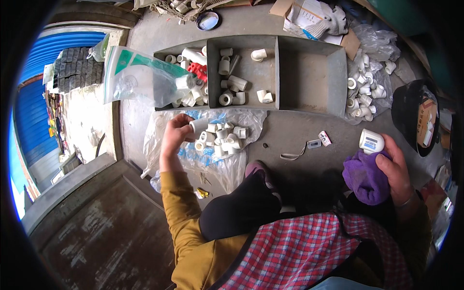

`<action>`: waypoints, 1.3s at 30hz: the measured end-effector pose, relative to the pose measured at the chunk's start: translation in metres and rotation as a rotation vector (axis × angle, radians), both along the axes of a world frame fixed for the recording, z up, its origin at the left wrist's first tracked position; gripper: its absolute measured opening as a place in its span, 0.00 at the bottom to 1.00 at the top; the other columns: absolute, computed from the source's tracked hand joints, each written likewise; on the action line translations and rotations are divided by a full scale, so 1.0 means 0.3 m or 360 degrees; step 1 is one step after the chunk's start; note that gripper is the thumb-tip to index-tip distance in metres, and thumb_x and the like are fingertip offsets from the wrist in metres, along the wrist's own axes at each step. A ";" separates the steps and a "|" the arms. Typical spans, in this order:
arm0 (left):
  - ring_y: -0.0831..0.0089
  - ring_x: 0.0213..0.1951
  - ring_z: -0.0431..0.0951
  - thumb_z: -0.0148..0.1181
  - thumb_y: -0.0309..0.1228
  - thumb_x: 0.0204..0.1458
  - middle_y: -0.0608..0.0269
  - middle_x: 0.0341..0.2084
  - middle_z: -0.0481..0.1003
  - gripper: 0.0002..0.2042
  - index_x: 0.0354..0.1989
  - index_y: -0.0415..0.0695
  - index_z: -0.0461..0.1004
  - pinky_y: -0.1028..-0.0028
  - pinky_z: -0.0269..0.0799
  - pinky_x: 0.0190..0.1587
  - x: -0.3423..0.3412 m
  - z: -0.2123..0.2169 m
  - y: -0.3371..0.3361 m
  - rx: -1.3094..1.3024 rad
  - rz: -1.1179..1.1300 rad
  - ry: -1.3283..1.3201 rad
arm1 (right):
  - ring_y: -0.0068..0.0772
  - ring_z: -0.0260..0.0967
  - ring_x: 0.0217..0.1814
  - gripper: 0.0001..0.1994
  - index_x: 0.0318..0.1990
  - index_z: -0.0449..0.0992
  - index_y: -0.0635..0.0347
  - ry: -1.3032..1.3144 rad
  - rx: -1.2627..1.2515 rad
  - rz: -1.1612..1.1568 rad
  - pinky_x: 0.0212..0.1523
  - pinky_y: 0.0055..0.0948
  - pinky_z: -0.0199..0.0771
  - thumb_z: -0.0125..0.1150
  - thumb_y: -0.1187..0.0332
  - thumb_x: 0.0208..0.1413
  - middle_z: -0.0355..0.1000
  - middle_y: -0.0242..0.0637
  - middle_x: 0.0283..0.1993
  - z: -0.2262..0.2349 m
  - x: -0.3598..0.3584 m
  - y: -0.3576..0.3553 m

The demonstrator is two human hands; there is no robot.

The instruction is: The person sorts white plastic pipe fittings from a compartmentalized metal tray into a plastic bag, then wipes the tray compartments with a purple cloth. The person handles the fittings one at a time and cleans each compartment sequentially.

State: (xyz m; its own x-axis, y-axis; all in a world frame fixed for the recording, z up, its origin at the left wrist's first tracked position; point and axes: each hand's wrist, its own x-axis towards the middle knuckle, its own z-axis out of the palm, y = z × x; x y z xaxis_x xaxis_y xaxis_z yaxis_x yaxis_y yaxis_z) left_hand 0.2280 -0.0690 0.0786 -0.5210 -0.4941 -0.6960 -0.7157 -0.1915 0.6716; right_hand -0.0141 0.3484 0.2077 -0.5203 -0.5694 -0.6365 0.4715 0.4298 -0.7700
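Observation:
My left hand (176,133) is closed around a white plastic pipe fitting (198,126), just above a pile of similar fittings (223,139) on a clear plastic sheet. Off to the right, my right hand (397,169) grips a purple cloth (366,178) together with a white elbow pipe fitting (371,140) that bears a blue printed label. The elbow stands out above the cloth, its round opening toward the left. Part of the cloth covers the base of this fitting.
A grey metal tray (278,72) with three compartments lies ahead; fittings fill its left one. A clear bag (137,79) leans over its left end. More fittings (365,92) lie on plastic at the right, near a black bucket (414,118). A small strapped device (313,144) rests on the floor.

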 end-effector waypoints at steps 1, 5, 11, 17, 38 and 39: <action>0.75 0.25 0.74 0.55 0.23 0.39 0.62 0.24 0.73 0.07 0.29 0.38 0.70 0.77 0.72 0.23 0.001 -0.045 0.007 -0.0093 0.0035 -0.0020 | 0.24 0.61 0.47 0.23 0.50 0.59 0.68 -0.0004 0.0007 0.0011 0.51 0.24 0.58 0.52 0.67 0.47 0.65 0.36 0.45 -0.003 0.000 -0.003; 0.64 0.28 0.75 0.56 0.27 0.38 0.52 0.28 0.73 0.09 0.30 0.40 0.72 0.71 0.70 0.34 -0.003 -0.231 -0.007 -0.0819 -0.0754 -0.0386 | 0.24 0.61 0.48 0.23 0.51 0.59 0.68 -0.0025 0.0000 0.0010 0.51 0.24 0.58 0.51 0.68 0.47 0.65 0.36 0.45 -0.011 0.003 -0.014; 0.55 0.42 0.71 0.56 0.31 0.41 0.49 0.39 0.71 0.18 0.43 0.40 0.68 0.65 0.67 0.45 -0.085 -0.120 0.119 -0.1335 -0.1617 -0.0359 | 0.24 0.61 0.48 0.23 0.51 0.59 0.68 0.0035 0.0028 -0.0068 0.51 0.25 0.58 0.51 0.69 0.47 0.65 0.36 0.45 -0.007 0.000 0.004; 0.56 0.38 0.72 0.54 0.30 0.43 0.52 0.31 0.73 0.12 0.36 0.40 0.69 0.62 0.67 0.40 -0.532 0.084 0.157 -0.1072 -0.1747 0.0341 | 0.23 0.61 0.48 0.22 0.51 0.60 0.68 -0.0091 0.0093 -0.0047 0.51 0.25 0.58 0.51 0.69 0.46 0.65 0.36 0.45 0.013 0.002 -0.007; 0.57 0.44 0.71 0.61 0.39 0.33 0.51 0.43 0.69 0.24 0.40 0.37 0.71 0.71 0.67 0.47 -0.819 -0.354 0.029 -0.1351 -0.1456 -0.0780 | 0.25 0.62 0.48 0.24 0.51 0.59 0.68 -0.0080 0.0107 -0.0033 0.51 0.27 0.60 0.51 0.71 0.44 0.66 0.38 0.45 0.013 0.011 0.052; 0.59 0.44 0.71 0.62 0.39 0.32 0.53 0.43 0.70 0.22 0.38 0.40 0.73 0.71 0.67 0.47 -0.825 -0.324 0.022 -0.1236 -0.1503 -0.0819 | 0.25 0.62 0.48 0.24 0.51 0.59 0.68 -0.0072 0.0100 -0.0062 0.51 0.27 0.60 0.51 0.71 0.44 0.66 0.38 0.45 0.019 0.014 0.051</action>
State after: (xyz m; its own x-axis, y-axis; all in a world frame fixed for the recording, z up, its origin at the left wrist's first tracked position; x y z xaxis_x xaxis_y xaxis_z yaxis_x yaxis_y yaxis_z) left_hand -0.0194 -0.0623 -0.0187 -0.6457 -0.4468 -0.6192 -0.5651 0.8250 -0.0061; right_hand -0.0097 0.3637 0.2134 -0.5113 -0.5076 -0.6935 0.5223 0.4572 -0.7198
